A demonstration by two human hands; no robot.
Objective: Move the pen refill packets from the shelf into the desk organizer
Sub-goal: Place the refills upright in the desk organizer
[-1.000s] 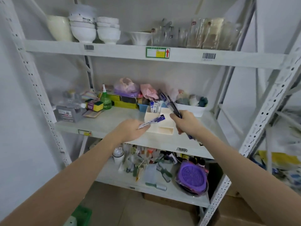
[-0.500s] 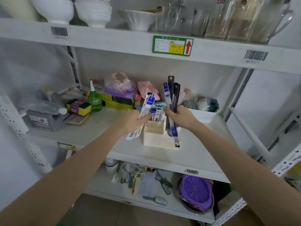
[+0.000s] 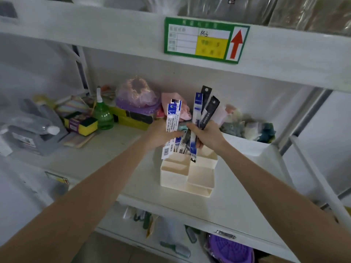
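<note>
A cream desk organizer (image 3: 187,177) with several compartments stands on the middle shelf (image 3: 117,160). My left hand (image 3: 161,136) grips two white-and-blue pen refill packets (image 3: 172,120), held upright with their lower ends at the organizer's back left compartment. My right hand (image 3: 208,135) grips a fan of blue and black refill packets (image 3: 204,108), whose lower ends reach down into the organizer's tall back section. Both hands hover right above the organizer's rear, almost touching each other.
On the middle shelf stand a green spray bottle (image 3: 102,115), yellow sponges (image 3: 81,124), a purple bag (image 3: 138,95), a grey box (image 3: 32,133) at the left and a white bin (image 3: 245,145) of soft items at the right. A labelled shelf edge (image 3: 205,39) hangs above.
The camera has moved closer to the shelf. Both hands have lowered their packets toward the organizer, and the left hand's packets now stand upright at its back left compartment.
</note>
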